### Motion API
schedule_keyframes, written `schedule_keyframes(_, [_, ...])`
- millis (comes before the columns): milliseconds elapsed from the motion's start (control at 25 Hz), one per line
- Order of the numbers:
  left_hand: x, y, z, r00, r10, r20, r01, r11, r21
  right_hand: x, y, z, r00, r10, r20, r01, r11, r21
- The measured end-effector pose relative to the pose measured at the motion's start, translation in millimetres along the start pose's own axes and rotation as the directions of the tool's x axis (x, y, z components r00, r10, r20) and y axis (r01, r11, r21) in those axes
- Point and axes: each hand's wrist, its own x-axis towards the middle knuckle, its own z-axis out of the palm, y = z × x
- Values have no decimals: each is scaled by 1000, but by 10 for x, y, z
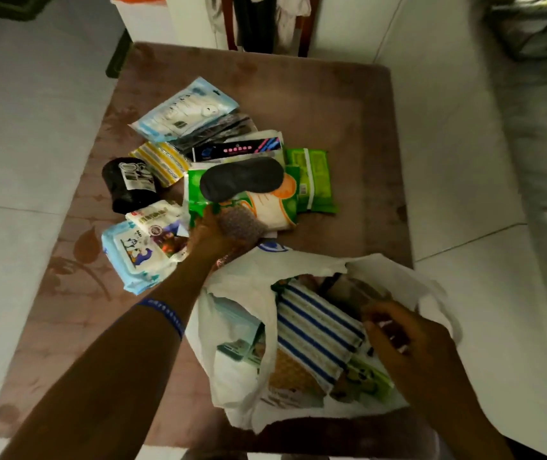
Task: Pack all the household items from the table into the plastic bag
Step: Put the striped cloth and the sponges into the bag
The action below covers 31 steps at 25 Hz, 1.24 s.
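A white plastic bag (242, 327) lies open on the near right of the brown table (348, 104); a blue-striped cloth (318, 327) and several packets show inside it. My right hand (408, 340) is in the bag's mouth, fingers curled around something small and dark that I cannot make out. My left hand (212, 234) grips a grey mesh scrubber (242, 224) just beyond the bag. Behind it lie a green-and-white packet (265, 204) with a dark eye mask (242, 177) on top, a green pack (315, 180), a black roll (129, 185), wet wipes (135, 260) and a light blue pouch (185, 111).
A yellow-striped packet (162, 161), a black pack with pink dots (235, 149) and a white pouch (159, 220) lie among the items. White tiled floor surrounds the table. A wooden chair with clothes (265, 21) stands at the far edge.
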Motion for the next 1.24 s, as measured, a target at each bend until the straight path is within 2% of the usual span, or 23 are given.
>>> schedule_keyframes(120, [-92, 19, -98, 999, 13, -31, -20, 972, -236, -73, 3, 43, 1000, 21, -4, -21, 1000, 22])
schedule_keyframes(200, [-280, 125, -393, 994, 17, -105, -59, 911, -407, -125, -74, 17, 998, 58, -29, -55, 995, 79])
schedule_keyframes(280, [-628, 351, -863, 991, 91, -99, -134, 756, -640, -146, -164, -60, 992, 67, -109, -51, 989, 140])
schedule_keyframes(320, [-851, 480, -1124, 981, 174, -88, -185, 696, -694, -146, -240, -98, 988, 57, -143, -28, 980, 197])
schedule_keyframes(400, [-1365, 790, -1573, 916, 391, -84, -340, 649, -681, -88, -483, -164, 986, -18, -163, 78, 924, 374])
schedule_keyframes(480, [-1959, 1113, -1751, 806, 589, -51, -503, 638, -583, -33, -788, -247, 983, -151, -109, 186, 827, 531])
schedule_keyframes(560, [-2433, 1386, -1684, 716, 698, -30, -620, 615, -488, 29, -964, -358, 963, -260, -76, 258, 796, 547])
schedule_keyframes(600, [-2594, 1457, -1585, 699, 714, -41, -622, 578, -528, 49, -980, -424, 959, -271, -79, 269, 794, 544])
schedule_keyframes(640, [-2708, 1495, -1472, 721, 692, -41, -555, 542, -631, 57, -946, -498, 960, -266, -92, 272, 793, 546])
schedule_keyframes(680, [-2768, 1487, -1363, 776, 631, -16, -417, 494, -763, 62, -874, -549, 961, -251, -114, 271, 787, 554])
schedule_keyframes(760, [-2876, 1425, -1048, 850, 520, 83, -108, 327, -939, 32, -647, -627, 974, -180, -136, 226, 786, 576])
schedule_keyframes(840, [-2951, 1360, -684, 894, 434, 113, -37, 323, -946, 3, -421, -651, 985, -120, -125, 172, 787, 592])
schedule_keyframes(920, [-2936, 1345, -448, 934, 353, 61, -90, 397, -913, -21, -226, -680, 983, -50, -174, 155, 727, 669])
schedule_keyframes(960, [-2876, 1327, -392, 942, 335, 0, -159, 449, -879, -35, -148, -711, 976, -5, -217, 164, 673, 722])
schedule_keyframes(1000, [-2799, 1298, -362, 927, 360, -103, -293, 527, -798, -53, -73, -748, 965, 27, -261, 185, 637, 749])
schedule_keyframes(1040, [-2691, 1257, -346, 860, 458, -224, -488, 614, -620, -76, -3, -779, 952, 51, -301, 198, 646, 737])
schedule_keyframes(1080, [-2574, 1249, -332, 744, 605, -284, -667, 648, -367, -102, 75, -790, 942, 54, -332, 201, 701, 684])
schedule_keyframes(1120, [-2461, 1275, -304, 606, 752, -261, -792, 600, -111, -143, 138, -792, 939, 37, -343, 194, 766, 612])
schedule_keyframes(1160, [-2359, 1316, -270, 511, 846, -157, -846, 527, 88, -186, 191, -774, 939, 5, -343, 190, 824, 533])
schedule_keyframes(1200, [-2284, 1366, -227, 481, 877, -12, -851, 470, 233, -229, 225, -750, 942, -32, -335, 192, 868, 458])
schedule_keyframes(1240, [-2202, 1385, -147, 490, 862, 129, -836, 424, 348, -262, 259, -722, 942, -77, -328, 207, 900, 385])
